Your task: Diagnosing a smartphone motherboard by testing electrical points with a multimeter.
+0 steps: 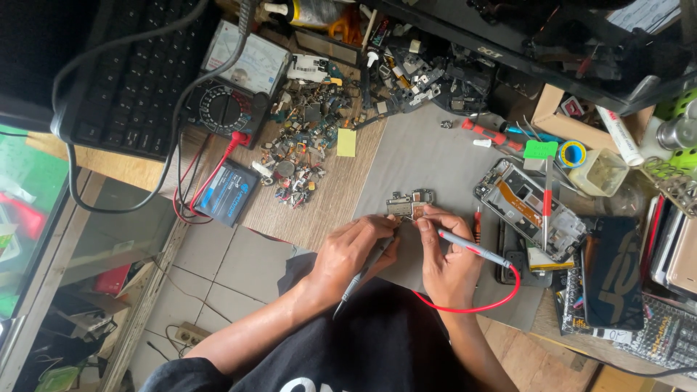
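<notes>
A small phone circuit board [411, 203] lies on a grey work mat [421, 152]. My left hand [356, 250] grips a grey probe [363, 274] whose tip meets the board's near edge. My right hand [449, 254] pinches a second grey probe [472, 248] with a red lead [501, 299], its tip touching the board's right side. Both hands rest on the mat just below the board.
An analog multimeter [236, 80] with red leads sits at the back left beside a black keyboard [138, 72]. A heap of small parts [301, 145] lies on the wooden bench. An opened phone frame [528, 207], tweezers, tape and phone cases crowd the right side.
</notes>
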